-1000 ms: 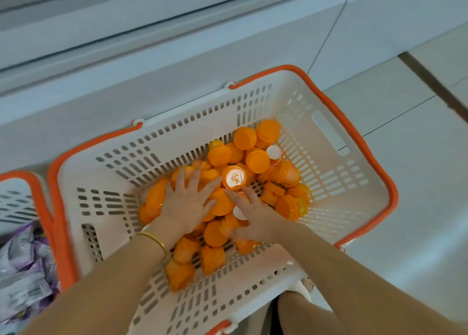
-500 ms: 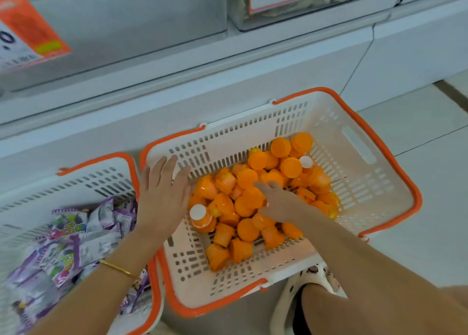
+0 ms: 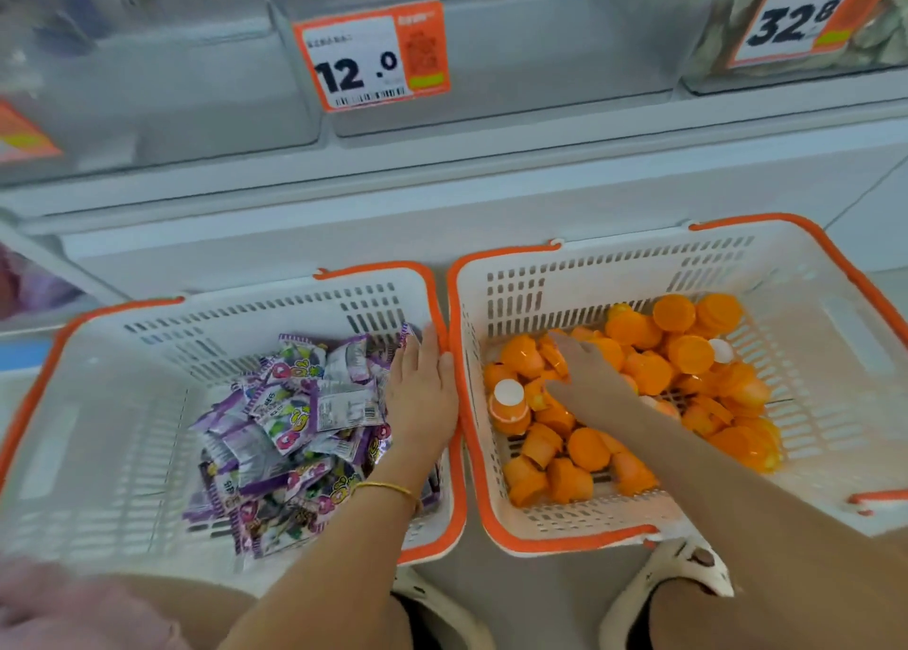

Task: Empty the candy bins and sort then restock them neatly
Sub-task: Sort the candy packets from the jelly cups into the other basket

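Observation:
Two white baskets with orange rims stand side by side on the floor. The left basket point(image 3: 147, 349) holds a heap of purple candy packets point(image 3: 295, 418). The right basket point(image 3: 614, 276) holds a pile of orange jelly cups point(image 3: 688, 354). My left hand point(image 3: 422, 394) lies flat with straight fingers against the left basket's right wall, beside the packets. My right hand point(image 3: 587, 371) reaches into the right basket, and its fingers curl over an orange cup at the pile's left side. On the shelf above sits a clear bin point(image 3: 491, 104) with a 12.0 price tag point(image 3: 371, 54); it looks empty.
Another clear bin point(image 3: 127, 108) stands left of it, and a bin with greenish sweets point(image 3: 879, 35) carries a 32.8 tag point(image 3: 796, 15) at the top right. A white shelf ledge point(image 3: 442, 182) runs behind the baskets. My white slippers point(image 3: 688, 566) stand just in front of them.
The view has tilted up and left, so the shelf bins and left basket now show. My left hand moved out of the orange cups, over the rim, into the left basket. The right hand stays in the cups.

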{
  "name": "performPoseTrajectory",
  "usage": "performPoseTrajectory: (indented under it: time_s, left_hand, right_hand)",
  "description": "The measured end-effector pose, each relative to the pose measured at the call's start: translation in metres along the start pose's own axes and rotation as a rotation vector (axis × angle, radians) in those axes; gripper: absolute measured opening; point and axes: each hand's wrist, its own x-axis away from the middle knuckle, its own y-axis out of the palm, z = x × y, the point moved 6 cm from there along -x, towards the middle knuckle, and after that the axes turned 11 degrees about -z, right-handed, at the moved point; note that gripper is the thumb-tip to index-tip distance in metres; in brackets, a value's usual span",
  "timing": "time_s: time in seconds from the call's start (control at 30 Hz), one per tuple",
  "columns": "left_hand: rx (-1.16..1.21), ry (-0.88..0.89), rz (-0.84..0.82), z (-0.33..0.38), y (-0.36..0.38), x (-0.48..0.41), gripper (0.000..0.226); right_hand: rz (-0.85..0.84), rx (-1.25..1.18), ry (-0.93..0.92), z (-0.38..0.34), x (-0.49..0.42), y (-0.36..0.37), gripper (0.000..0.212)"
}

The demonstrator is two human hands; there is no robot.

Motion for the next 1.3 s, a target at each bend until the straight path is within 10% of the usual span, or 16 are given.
performPoseTrajectory:
  time_s: [0.2,1.0,1.3]
  left_hand:
    - [0.156,-0.054,-0.006,0.000,0.001,0.005,0.050]
    - [-0.518,-0.214,-0.080,-0.073,-0.094,0.010,0.062]
    - [-0.568,-0.159,-0.123,0.022,-0.138,0.014,0.053]
  right_hand:
    - [0.043,-0.077,-0.050,-0.026,0.004,-0.004,0.064]
    - [0.075,-0.088,-0.143,-0.073,0.003,0.006,0.062]
    - [0.069,-0.062,-0.182,-0.073,0.028,-0.015,0.059]
